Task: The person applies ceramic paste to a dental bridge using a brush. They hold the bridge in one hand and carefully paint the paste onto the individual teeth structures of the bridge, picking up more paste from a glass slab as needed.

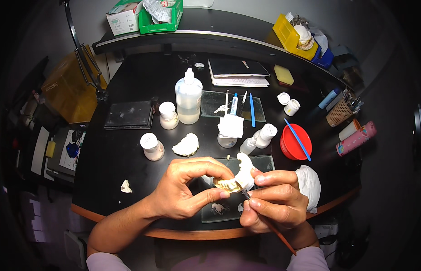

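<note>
My left hand (pixel 185 186) pinches a cream-white, horseshoe-shaped dental cast (pixel 245 170) between thumb and fingers, above the near part of the black bench. My right hand (pixel 279 201) is closed round a slim brush (pixel 280 235) with a brown handle and a metal collar. Its tip meets the front of the cast, but the bristles are too small to make out. The right fingertips also touch the cast's right side. Under both hands lies a glass slab (pixel 264 163) with whitish smears on it.
Small powder jars (pixel 152 147), a clear squeeze bottle (pixel 189 97) and a second plaster piece (pixel 186 145) stand beyond my left hand. To the right are a red bowl (pixel 289 143) with a blue stick across it and crumpled white tissue (pixel 308 186). A plaster fragment (pixel 125 186) lies left.
</note>
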`<act>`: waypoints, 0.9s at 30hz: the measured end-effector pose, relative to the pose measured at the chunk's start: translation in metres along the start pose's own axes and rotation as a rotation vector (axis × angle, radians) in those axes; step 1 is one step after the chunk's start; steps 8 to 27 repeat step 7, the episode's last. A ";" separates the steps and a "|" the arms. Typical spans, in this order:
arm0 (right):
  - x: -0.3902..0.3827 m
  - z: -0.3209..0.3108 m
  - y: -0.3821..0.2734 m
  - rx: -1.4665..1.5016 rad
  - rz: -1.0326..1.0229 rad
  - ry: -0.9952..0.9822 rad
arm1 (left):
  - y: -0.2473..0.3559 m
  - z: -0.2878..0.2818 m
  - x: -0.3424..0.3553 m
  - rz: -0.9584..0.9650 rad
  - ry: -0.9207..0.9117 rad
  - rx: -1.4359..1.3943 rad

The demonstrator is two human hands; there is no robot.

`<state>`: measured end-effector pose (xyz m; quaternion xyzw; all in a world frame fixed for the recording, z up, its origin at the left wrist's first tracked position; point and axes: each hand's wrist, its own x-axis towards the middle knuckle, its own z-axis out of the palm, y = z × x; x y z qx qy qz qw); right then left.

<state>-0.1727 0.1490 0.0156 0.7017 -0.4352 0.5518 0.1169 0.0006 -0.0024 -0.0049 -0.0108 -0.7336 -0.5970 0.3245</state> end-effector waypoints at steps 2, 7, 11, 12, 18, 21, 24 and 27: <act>0.000 0.001 0.001 -0.006 -0.005 0.000 | -0.001 0.000 0.000 -0.004 0.005 -0.008; -0.001 -0.001 -0.001 -0.003 0.009 0.000 | -0.001 0.000 -0.001 -0.004 0.000 -0.007; -0.001 -0.001 -0.001 -0.003 0.009 0.000 | -0.001 0.000 -0.001 -0.004 0.000 -0.007; -0.001 -0.001 -0.001 -0.003 0.009 0.000 | -0.001 0.000 -0.001 -0.004 0.000 -0.007; -0.001 -0.001 -0.001 -0.003 0.009 0.000 | -0.001 0.000 -0.001 -0.004 0.000 -0.007; -0.001 -0.001 -0.001 -0.003 0.009 0.000 | -0.001 0.000 -0.001 -0.004 0.000 -0.007; -0.001 -0.001 -0.001 -0.003 0.009 0.000 | -0.001 0.000 -0.001 -0.004 0.000 -0.007; -0.001 -0.001 -0.001 -0.003 0.009 0.000 | -0.001 0.000 -0.001 -0.004 0.000 -0.007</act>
